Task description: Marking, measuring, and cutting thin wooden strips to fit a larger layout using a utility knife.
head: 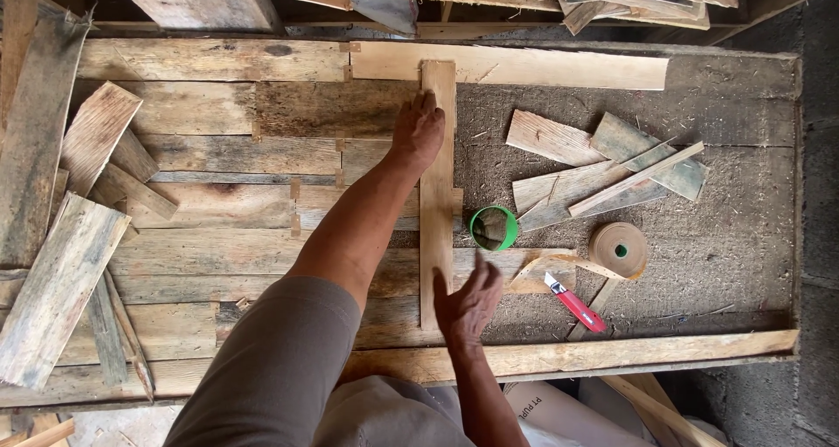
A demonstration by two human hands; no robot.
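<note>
A narrow upright wooden strip [437,211] lies across the joined wood veneer sheets [218,202] on the workbench. My left hand [418,132] presses flat on the strip's upper part, fingers together, near the long pale board [524,65] at the top. My right hand [469,303] rests open at the strip's lower end, fingers spread, holding nothing. A green roll of tape [494,228] stands just right of the strip.
A brown paper tape roll [618,249] and a red utility knife [574,304] lie at right. Loose veneer scraps [603,172] sit on the bare board. More planks [61,281] pile at the left. A wooden rail [612,353] edges the front.
</note>
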